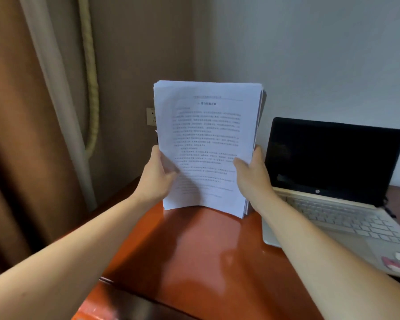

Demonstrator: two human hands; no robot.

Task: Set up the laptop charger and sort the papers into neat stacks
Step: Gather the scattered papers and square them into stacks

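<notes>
While upright, papers (206,135) between curled hands (156,179) (254,179)

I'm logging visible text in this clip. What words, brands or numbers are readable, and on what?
"hp": small round logo below the laptop screen, faint.
Top sheet of the papers: printed heading and paragraphs, too blurred to read.
Stickers on the laptop palm rest: too blurred to read.

A glossy red-brown table (194,255) carries a stack of papers (206,139) at 12 o'clock, standing upright on its bottom edge. Just beside it, at 3 o'clock, sits an open laptop (344,215) with a dark screen.
</notes>
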